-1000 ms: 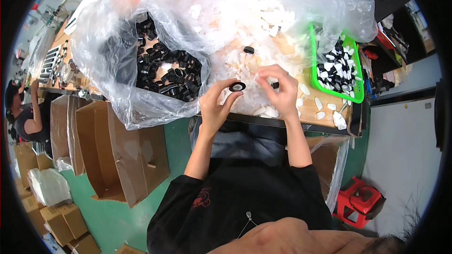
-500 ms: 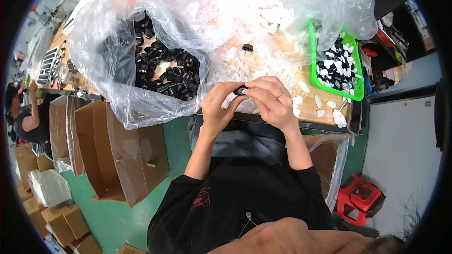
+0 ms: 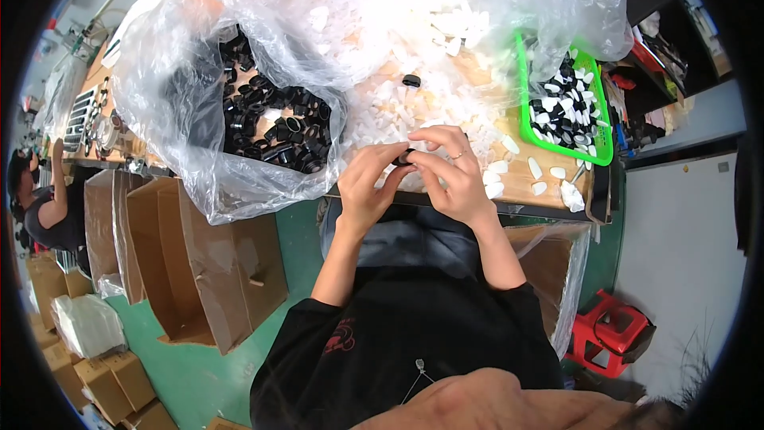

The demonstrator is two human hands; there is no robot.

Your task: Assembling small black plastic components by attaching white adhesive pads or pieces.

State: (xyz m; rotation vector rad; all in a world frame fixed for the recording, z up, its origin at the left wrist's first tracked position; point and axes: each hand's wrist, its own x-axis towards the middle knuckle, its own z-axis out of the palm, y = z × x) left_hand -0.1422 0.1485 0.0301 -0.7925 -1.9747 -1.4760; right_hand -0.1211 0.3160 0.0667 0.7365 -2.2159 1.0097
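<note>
Just above the table's front edge, a small black oval part (image 3: 404,157) sits between my two hands, mostly covered by fingers. My left hand (image 3: 368,185) pinches it from the left side between thumb and fingers. From the right, my right hand (image 3: 455,183), with a ring on one finger, presses a fingertip against it while another finger is raised above. White oval pieces (image 3: 509,144) lie loose on the table beside my right hand. A single black part (image 3: 411,80) rests beyond my hands. Many similar black ring-shaped parts (image 3: 282,123) fill a clear plastic bag (image 3: 208,187) at left.
A green basket (image 3: 527,115) of black and white pieces stands at right. Translucent white scraps (image 3: 382,111) cover the table middle. Open cardboard boxes (image 3: 227,271) stand on the floor at left, a red stool (image 3: 609,326) at right. Another person (image 3: 52,207) works at far left.
My right hand's fingers have shifted over the black part and one finger has lifted. The part shows less of its face now. My left hand keeps its pinch.
</note>
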